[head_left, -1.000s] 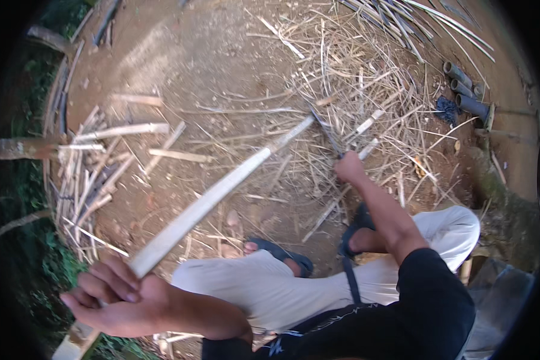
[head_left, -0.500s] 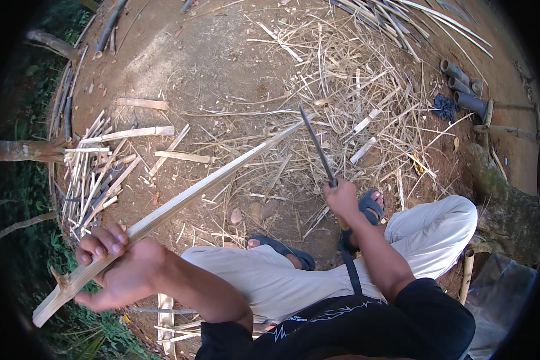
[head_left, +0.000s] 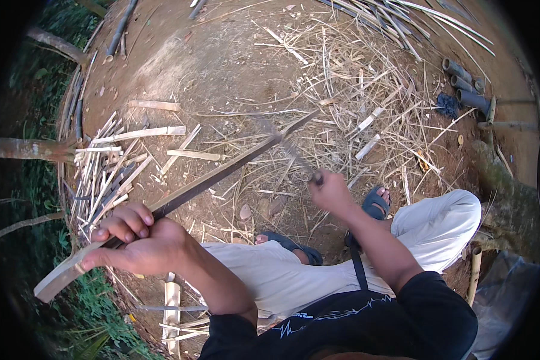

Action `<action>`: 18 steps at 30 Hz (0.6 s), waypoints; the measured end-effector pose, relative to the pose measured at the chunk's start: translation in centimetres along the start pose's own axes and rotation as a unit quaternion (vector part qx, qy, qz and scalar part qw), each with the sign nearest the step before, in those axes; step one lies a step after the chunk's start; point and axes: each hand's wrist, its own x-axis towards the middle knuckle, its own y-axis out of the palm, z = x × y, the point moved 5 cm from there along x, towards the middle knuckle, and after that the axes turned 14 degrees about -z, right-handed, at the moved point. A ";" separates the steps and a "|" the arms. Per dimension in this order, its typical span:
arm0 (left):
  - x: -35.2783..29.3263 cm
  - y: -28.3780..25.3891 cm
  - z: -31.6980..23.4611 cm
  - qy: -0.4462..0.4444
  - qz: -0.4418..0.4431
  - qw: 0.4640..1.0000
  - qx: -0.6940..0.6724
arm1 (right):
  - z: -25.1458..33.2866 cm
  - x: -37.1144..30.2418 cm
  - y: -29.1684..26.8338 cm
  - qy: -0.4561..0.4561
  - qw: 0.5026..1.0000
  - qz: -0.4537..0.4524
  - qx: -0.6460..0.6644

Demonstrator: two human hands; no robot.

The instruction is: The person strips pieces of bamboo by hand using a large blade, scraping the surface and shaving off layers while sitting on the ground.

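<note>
My left hand (head_left: 156, 243) is closed around a long bamboo strip (head_left: 216, 171). The strip slants from the lower left up to the middle of the view, its dark face showing along the upper part and a pale cut end near my wrist. In my right hand (head_left: 332, 195) is the handle of a long-bladed knife (head_left: 299, 157). Its blade is smeared by motion and crosses the strip's far part; whether it touches the wood I cannot tell.
Bamboo shavings (head_left: 342, 72) litter the ground ahead. Cut bamboo pieces (head_left: 105, 174) are heaped at the left, and dark bamboo tubes (head_left: 471, 99) lie at the right. My sandalled feet (head_left: 376, 202) are below the knife. A tree trunk (head_left: 492, 180) stands at the right.
The strip has turned in my left hand, from its pale side to its dark face. My right hand has moved slightly left, and the knife blade has swung left across the strip.
</note>
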 end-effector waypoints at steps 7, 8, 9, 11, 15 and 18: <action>0.4 0.0 0.6 0.024 -0.042 0.999 0.022 | 3.4 1.6 -1.9 -0.065 0.995 0.035 -0.066; 0.4 0.1 0.5 0.026 -0.039 0.999 0.025 | 3.7 1.2 -1.7 -0.090 0.993 0.038 -0.060; 0.3 0.1 0.3 0.026 -0.034 0.999 0.028 | 0.7 2.2 -0.7 -0.025 0.996 0.067 -0.061; 0.1 0.6 0.9 0.018 -0.032 0.999 0.023 | -7.4 6.2 -0.7 0.128 0.985 0.044 -0.107; -0.6 1.0 0.7 0.018 -0.032 0.999 0.020 | -11.8 9.0 -2.5 0.150 0.960 0.068 -0.226; 0.5 0.7 1.1 0.016 -0.027 0.999 0.004 | -7.6 6.5 -2.5 0.053 0.977 0.078 -0.190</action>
